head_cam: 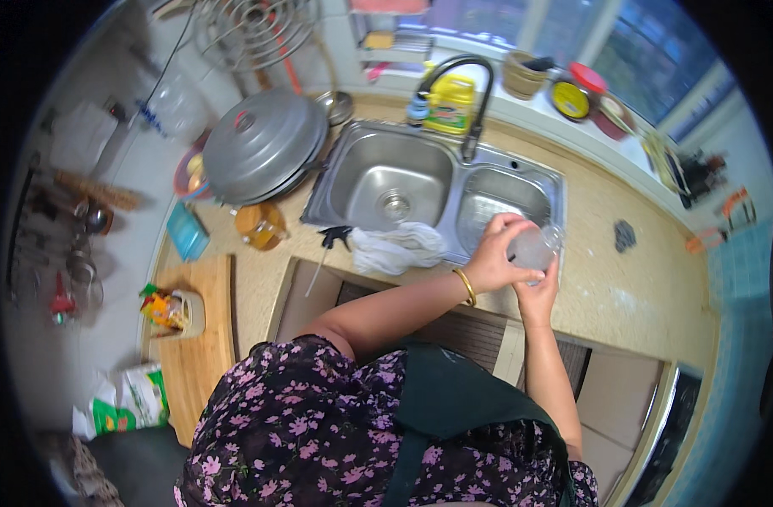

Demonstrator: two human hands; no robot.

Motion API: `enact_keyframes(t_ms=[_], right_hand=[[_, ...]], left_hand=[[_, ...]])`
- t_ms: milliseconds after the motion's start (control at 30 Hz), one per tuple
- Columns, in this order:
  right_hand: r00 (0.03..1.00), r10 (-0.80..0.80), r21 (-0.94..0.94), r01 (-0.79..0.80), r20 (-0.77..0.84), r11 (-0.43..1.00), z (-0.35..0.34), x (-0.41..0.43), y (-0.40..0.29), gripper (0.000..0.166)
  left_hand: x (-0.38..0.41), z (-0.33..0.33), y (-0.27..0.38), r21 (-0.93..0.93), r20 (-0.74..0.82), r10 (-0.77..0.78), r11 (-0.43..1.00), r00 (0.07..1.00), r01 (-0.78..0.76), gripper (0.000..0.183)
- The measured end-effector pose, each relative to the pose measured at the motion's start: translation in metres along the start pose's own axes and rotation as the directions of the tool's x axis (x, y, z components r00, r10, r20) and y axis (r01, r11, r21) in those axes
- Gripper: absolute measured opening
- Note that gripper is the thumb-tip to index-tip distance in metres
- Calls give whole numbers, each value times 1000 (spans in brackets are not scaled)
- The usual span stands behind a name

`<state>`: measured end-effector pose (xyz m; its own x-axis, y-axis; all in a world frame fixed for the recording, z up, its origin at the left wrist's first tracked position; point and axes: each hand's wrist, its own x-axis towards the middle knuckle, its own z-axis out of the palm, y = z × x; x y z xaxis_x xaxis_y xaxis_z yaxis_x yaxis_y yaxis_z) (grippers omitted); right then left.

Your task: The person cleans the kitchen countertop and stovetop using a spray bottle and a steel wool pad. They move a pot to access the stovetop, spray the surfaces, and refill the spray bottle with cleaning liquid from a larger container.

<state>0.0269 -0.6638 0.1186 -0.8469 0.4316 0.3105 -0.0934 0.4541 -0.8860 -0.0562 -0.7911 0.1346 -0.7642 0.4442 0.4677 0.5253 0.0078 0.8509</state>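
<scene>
Both hands hold a clear, rounded bottle-like container (pixel 533 248) above the front right part of the small sink basin (pixel 503 190). From the left, my left hand (pixel 495 256), with a gold bangle at its wrist, grips the container's side. My right hand (pixel 538 298) supports it from the near right side, fingers partly hidden behind it. A white cloth (pixel 399 247) lies bunched on the sink's front edge. Beside the cloth, on the counter, rests a black trigger spray head (pixel 334 237) with its thin dip tube. The large sink basin (pixel 389 177) is left of the small one.
A black faucet (pixel 481 95) arches behind the sink, near a yellow detergent jug (pixel 451 104). At left stand a large lidded metal pot (pixel 262 142), an amber-coloured jar (pixel 259 227) and a wooden board (pixel 202 355). A grey scouring pad (pixel 624 236) lies on the right counter (pixel 621 285).
</scene>
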Motion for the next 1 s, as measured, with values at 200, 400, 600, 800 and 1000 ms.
enact_keyframes(t_ms=[200,400,600,800,1000], right_hand=[[987,112,185,-133,117,974,64,18,14,66],[965,216,230,-246,149,942,62,37,33,69],[943,207,211,-265,261,941,57,64,48,66],[932,105,65,-136,347,989,46,94,43,68],[919,40,75,-75,392,994,40,109,33,76]], left_hand=[[-10,-85,-38,-99,30,-147,984,989,149,87],[-82,-254,-104,676,-373,-319,549,871,491,28],[-129,-275,-161,649,-502,-722,50,476,759,54],[-114,-259,-110,651,-591,-577,72,564,756,41],[-33,-215,22,343,-481,-296,803,825,488,46]])
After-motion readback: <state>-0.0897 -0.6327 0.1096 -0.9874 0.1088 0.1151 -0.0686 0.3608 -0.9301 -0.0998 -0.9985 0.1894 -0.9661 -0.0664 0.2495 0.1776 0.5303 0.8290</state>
